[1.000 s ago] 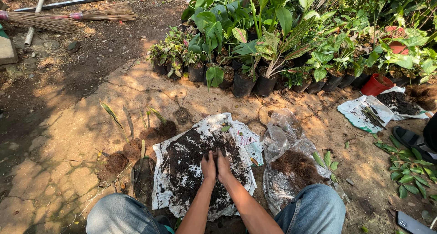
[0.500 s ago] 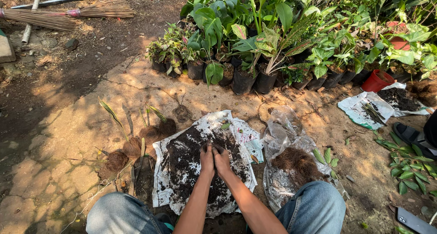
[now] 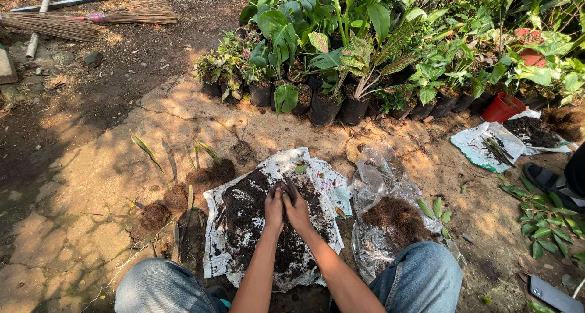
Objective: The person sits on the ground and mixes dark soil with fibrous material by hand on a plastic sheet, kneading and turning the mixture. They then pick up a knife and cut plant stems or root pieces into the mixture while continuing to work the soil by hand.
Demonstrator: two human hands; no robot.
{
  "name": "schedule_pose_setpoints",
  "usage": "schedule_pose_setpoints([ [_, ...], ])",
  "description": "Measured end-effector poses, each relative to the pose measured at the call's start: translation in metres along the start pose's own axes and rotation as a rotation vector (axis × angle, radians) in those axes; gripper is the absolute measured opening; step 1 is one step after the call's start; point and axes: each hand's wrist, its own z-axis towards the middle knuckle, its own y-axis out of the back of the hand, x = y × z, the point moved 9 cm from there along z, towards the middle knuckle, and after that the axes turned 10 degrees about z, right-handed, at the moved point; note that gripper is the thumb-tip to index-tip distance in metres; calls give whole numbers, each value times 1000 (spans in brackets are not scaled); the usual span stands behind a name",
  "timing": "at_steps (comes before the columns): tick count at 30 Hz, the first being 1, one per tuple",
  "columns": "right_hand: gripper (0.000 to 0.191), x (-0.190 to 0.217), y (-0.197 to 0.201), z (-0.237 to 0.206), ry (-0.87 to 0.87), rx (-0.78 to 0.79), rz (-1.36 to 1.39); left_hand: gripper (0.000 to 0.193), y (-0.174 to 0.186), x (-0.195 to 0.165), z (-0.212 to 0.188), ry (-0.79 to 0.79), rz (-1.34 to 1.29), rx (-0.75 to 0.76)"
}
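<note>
Dark potting soil [image 3: 250, 218] is heaped on a white plastic sheet [image 3: 214, 243] spread on the ground between my knees. My left hand [image 3: 273, 208] and my right hand [image 3: 297, 208] press side by side into the middle of the heap, fingers together and dug into the soil. Left of the sheet lie small seedlings with brown root balls [image 3: 177, 194] and long green leaves. A clear plastic bag [image 3: 381, 173] holding brown fibre [image 3: 396, 218] sits just right of the sheet, by my right knee.
A row of potted plants in black bags [image 3: 323, 109] stands at the back, with a red pot [image 3: 503, 108] at the right. A second sheet with soil [image 3: 527, 133] lies far right near a sandalled foot [image 3: 545, 179]. Brooms [image 3: 79, 21] lie at the far left.
My two hands have slid a little further forward across the soil heap and drawn closer together. The view has tilted slightly.
</note>
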Motion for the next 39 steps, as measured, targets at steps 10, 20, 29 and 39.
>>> schedule_pose_setpoints([
  [10,62,30,-26,-21,543,249,-583,37,28,22,13,236,-151,-86],
  [20,56,12,-20,-32,594,98,-608,31,30,36,11,223,4,-52],
  [29,62,56,-11,-17,691,143,-589,44,25,12,12,285,176,42],
  [39,72,44,-24,-34,751,264,-661,53,48,35,20,285,168,-118],
])
